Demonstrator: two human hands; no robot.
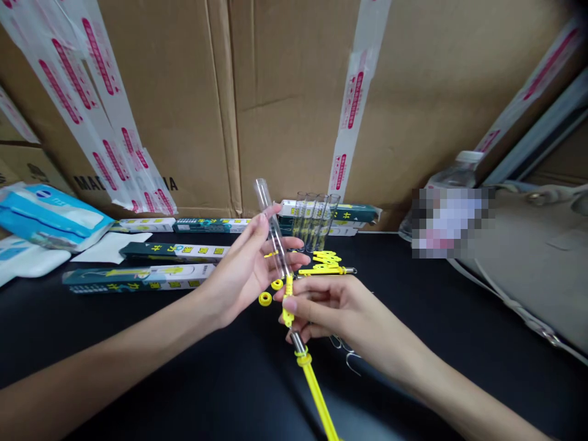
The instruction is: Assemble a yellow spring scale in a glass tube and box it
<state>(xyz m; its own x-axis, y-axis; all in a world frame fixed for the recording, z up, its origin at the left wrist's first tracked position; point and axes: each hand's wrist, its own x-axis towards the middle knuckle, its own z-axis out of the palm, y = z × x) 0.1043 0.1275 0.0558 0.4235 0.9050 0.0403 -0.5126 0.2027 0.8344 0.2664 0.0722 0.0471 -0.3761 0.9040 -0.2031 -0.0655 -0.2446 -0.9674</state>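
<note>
Left hand [245, 257]: thumb and index finger lightly closed on the clear tube [274, 236], other fingers loosely spread behind it. Right hand [333, 303]: thumb and fingers pinched shut on the ridged yellow piece [288, 317] at the tube's near end. Tube is tilted, far end up and left, held above the black table [206, 380]. Metal sleeve [297, 340] and yellow rod [319, 395] lie in line on the near side; exact joint too small to tell

Handling, my read: tube light, stiff, slick, could crack or scratch if squeezed; hold mid-length, keep fingers off the rim. Yellow piece looks like light plastic, ridges should give good purchase. Rod likely light but long, so its near end may swing

Room: near left table is open. Just beyond the hands: yellow rings [265, 299], yellow clips [327, 258], upright tubes [316, 220], easy to topple. Wire hooks [353, 364] beneath the right hand could snag. Far side stops at the carton [285, 92]; right side is limited by the bag [537, 257]
</note>
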